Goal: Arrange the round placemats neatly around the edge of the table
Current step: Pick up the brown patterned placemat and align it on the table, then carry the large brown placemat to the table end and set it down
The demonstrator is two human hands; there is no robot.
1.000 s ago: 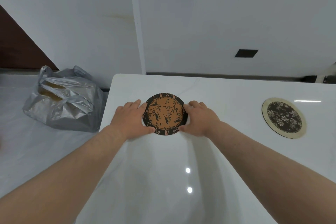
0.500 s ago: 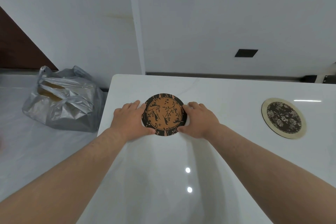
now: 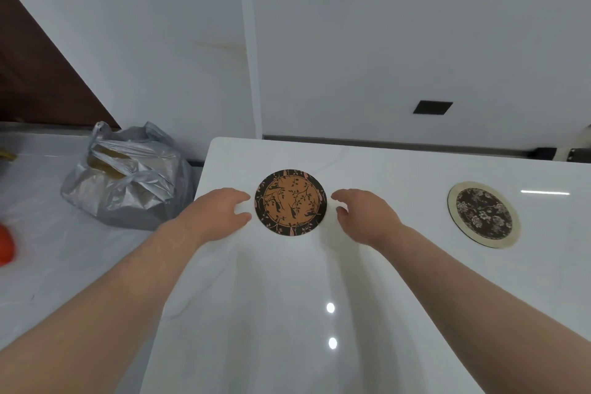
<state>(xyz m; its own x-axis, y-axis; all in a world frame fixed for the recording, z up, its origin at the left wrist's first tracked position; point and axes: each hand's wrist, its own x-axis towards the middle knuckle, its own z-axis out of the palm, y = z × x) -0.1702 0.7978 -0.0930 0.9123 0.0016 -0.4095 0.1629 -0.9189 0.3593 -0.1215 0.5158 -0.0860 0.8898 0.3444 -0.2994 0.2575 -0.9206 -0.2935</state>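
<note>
Both my hands loose, holding nothing: left hand (image 3: 220,214), right hand (image 3: 364,216) flank orange placemat (image 3: 290,202); lift straight off, don't nudge.

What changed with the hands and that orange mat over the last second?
Both hands let go. The left hand and right hand drew apart sideways and now sit just clear of the orange placemat, fingers open. The mat lies flat in the same spot near the table's far edge; the cream-rimmed floral placemat has not moved.
</note>
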